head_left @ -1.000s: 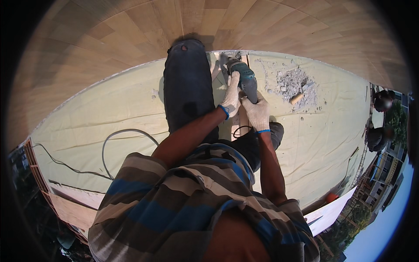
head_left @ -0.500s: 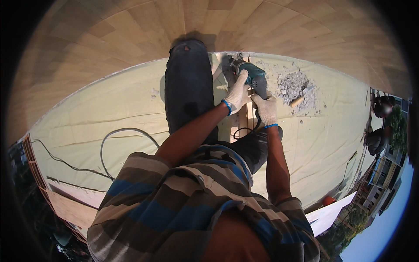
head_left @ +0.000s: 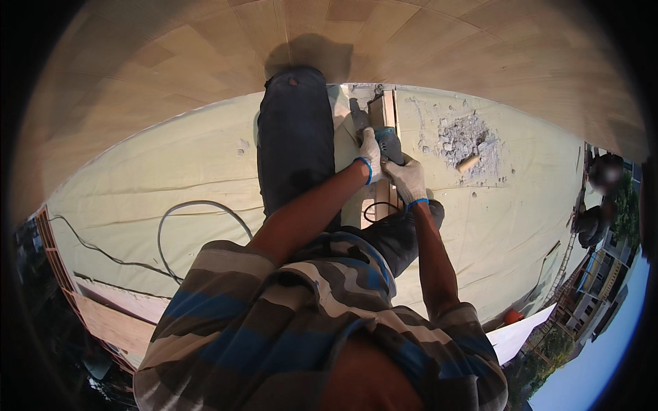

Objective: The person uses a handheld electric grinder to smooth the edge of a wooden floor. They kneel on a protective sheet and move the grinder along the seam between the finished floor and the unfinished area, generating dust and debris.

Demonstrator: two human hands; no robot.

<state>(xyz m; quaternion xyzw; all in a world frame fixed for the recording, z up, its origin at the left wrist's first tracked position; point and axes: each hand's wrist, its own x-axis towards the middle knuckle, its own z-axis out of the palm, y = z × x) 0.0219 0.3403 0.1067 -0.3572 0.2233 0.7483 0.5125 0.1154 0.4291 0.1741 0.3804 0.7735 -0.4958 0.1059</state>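
Observation:
A corded teal-and-black power drill (head_left: 389, 145) is held in both my gloved hands, just right of my raised knee. My left hand (head_left: 371, 153), in a white knitted glove with a blue cuff, is closed around its side. My right hand (head_left: 407, 178), gloved alike, wraps its rear end. Beneath and beyond the tool lies a long pale wooden strip (head_left: 388, 106) along a gap in the cream sheeting (head_left: 199, 147). The tool's front end is hard to make out. A black cable (head_left: 377, 203) loops below my hands.
Grey rubble (head_left: 462, 137) lies to the right, with a short tan cylinder (head_left: 468, 164) at its edge. A wood-plank surface (head_left: 205, 55) spans the far side. A long cable (head_left: 164, 219) curls at left. Other people (head_left: 591, 225) are at the far right, near an orange-red object (head_left: 513, 316).
My hands have drawn the drill back toward me and slightly down from the far end of the strip, which now shows more of its length. The rubble has stayed put.

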